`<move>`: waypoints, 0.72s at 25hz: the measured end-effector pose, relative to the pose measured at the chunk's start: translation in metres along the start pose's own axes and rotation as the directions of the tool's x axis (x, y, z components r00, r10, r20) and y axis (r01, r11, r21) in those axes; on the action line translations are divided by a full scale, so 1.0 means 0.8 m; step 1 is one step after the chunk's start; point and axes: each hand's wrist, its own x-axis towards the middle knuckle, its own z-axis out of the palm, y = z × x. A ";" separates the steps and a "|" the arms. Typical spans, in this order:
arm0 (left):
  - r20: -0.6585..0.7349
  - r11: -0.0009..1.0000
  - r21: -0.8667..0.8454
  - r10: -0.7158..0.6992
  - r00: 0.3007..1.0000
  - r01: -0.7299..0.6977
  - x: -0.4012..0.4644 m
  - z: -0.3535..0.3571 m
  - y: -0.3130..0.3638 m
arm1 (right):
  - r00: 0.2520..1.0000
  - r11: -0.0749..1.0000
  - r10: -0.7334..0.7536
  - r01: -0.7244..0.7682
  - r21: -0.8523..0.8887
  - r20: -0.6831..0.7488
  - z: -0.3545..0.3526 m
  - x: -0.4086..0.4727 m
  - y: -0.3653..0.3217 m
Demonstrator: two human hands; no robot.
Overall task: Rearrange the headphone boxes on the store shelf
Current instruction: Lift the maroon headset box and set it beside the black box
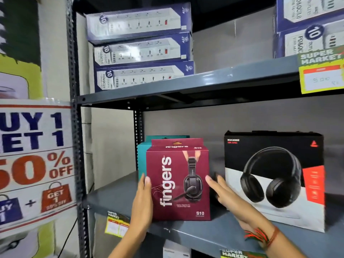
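Note:
A maroon "fingers" S10 headphone box (177, 183) stands upright near the front edge of the grey middle shelf (195, 233). My left hand (142, 203) presses flat against its left side and my right hand (221, 192) against its right side, so both hands clasp it. Behind it stands a second maroon box (176, 142) and a teal box (141, 157), mostly hidden. To the right a larger black and white Rockerz headphone box (275, 175) stands upright, apart from my right hand.
The upper shelf (186, 86) carries three stacked blue power-strip boxes (141, 51) on the left and more (305, 28) on the right. Yellow price tags (322, 73) hang on the shelf edges. A promo poster (35, 159) covers the left, beside the perforated upright post (74, 127).

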 end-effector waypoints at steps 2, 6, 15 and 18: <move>0.020 0.986 -0.084 -0.142 0.990 0.143 0.007 0.003 -0.020 | 0.999 1.000 0.020 -0.020 -0.004 0.031 0.001 -0.006 -0.002; 0.009 0.980 -0.045 -0.193 0.981 0.193 -0.004 0.017 0.010 | 0.996 0.993 -0.038 0.029 -0.116 -0.075 -0.009 -0.038 -0.017; 0.357 0.990 -0.060 0.142 0.923 -0.130 -0.053 0.083 0.110 | 0.790 0.922 -0.308 0.111 -0.371 -0.530 -0.120 -0.141 -0.085; 0.376 0.981 -0.130 0.184 0.908 -0.145 -0.062 0.110 0.099 | 0.775 0.918 -0.315 0.103 -0.383 -0.548 -0.134 -0.166 -0.085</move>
